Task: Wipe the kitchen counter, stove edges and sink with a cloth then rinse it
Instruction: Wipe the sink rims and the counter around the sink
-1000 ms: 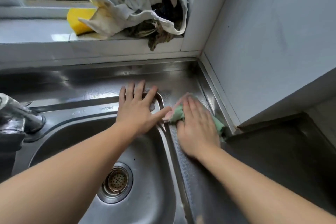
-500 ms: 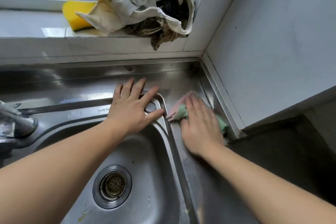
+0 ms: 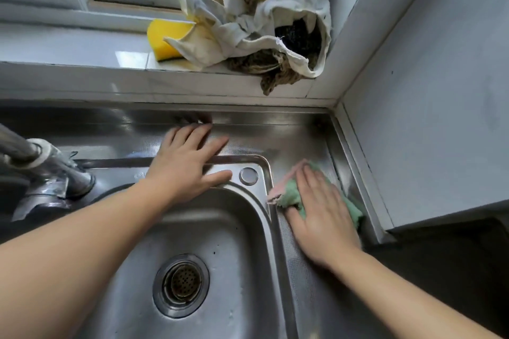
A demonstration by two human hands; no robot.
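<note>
Flat and wide, my left grip rests on the back rim of the steel sink, fingers spread. To its right, my right grip presses with straight fingers on the green and pink cloth, on the desk strip beside the basin.

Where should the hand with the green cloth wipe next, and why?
Probably slide the right hand, pressing the green-and-pink cloth flat, forward toward the back corner of the steel counter: that strip lies just ahead, and the left hand braces on the sink rim.
</note>
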